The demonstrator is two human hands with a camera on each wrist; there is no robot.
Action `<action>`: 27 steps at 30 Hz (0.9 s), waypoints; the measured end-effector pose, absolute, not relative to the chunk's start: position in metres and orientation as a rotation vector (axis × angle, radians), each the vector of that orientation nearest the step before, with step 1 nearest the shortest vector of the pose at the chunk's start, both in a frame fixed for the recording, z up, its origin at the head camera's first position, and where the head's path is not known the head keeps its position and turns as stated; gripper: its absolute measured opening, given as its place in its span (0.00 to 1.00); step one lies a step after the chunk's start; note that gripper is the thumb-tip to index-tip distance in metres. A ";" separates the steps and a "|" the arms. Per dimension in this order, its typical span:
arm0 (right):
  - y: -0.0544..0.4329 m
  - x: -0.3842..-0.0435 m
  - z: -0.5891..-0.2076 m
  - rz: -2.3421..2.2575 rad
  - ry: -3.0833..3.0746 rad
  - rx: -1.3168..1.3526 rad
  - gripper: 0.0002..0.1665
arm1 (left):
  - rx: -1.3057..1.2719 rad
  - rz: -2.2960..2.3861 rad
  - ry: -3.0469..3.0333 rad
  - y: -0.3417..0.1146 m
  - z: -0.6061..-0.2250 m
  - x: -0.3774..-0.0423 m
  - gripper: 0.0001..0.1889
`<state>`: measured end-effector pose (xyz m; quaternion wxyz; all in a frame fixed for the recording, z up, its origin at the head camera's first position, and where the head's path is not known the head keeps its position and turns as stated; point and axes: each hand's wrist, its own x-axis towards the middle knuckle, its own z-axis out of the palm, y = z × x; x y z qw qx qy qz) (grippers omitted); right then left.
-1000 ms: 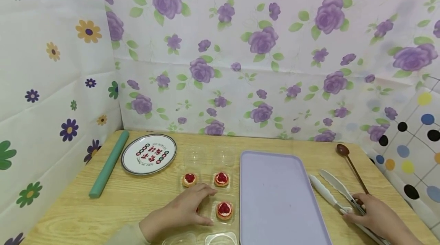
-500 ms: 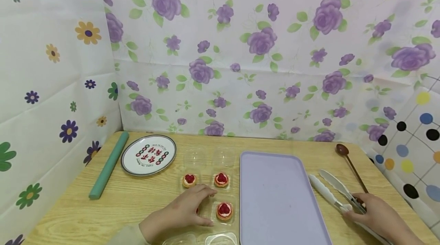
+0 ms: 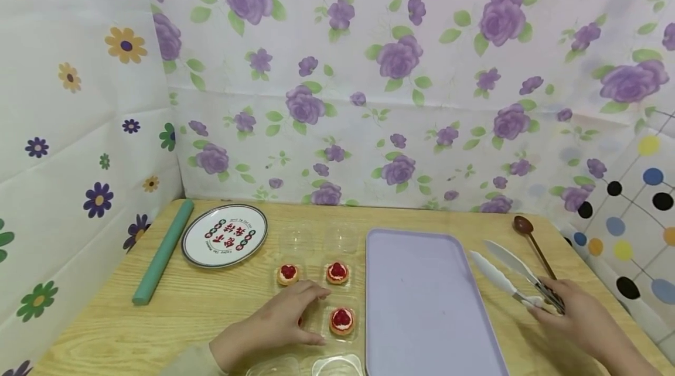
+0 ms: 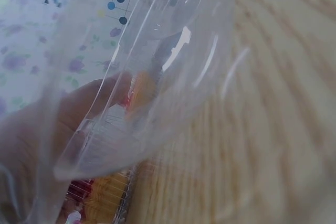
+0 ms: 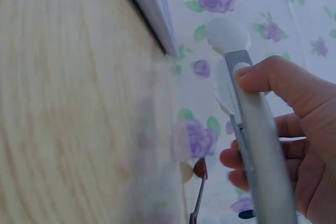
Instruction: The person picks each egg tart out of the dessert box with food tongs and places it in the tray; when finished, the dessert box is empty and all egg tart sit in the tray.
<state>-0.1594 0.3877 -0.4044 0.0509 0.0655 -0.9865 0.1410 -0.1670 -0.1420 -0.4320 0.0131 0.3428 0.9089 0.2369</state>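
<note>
My left hand (image 3: 276, 323) rests over a clear plastic box, thumb and fingers spread apart. One tart is mostly hidden behind it. Beside the fingers a raspberry-topped tart (image 3: 342, 321) sits in its own clear box, with two more, the left tart (image 3: 287, 274) and the right tart (image 3: 337, 272), farther back. In the left wrist view, a clear lid (image 4: 173, 77) covers part of the hand. At the right, my right hand (image 3: 585, 317) grips white-tipped tongs (image 3: 493, 269) by the metal arms, thumb on top in the right wrist view. The tong tips are apart, with nothing between them.
A lilac tray (image 3: 422, 300) lies between the hands. A printed plate (image 3: 224, 253) and a green rolling pin (image 3: 163, 253) lie at the left. A brown ladle (image 3: 523, 224) lies behind the tongs. Another clear box (image 3: 337, 366) stands at the front edge.
My right hand has raised the tongs off the table, moving them slightly up and left. My left hand stays in place over the boxes. The head view shifts a little.
</note>
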 end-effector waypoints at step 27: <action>0.302 -0.116 -0.355 0.399 -2.932 0.417 0.40 | 1.092 0.735 2.838 -0.143 -0.430 -0.166 0.39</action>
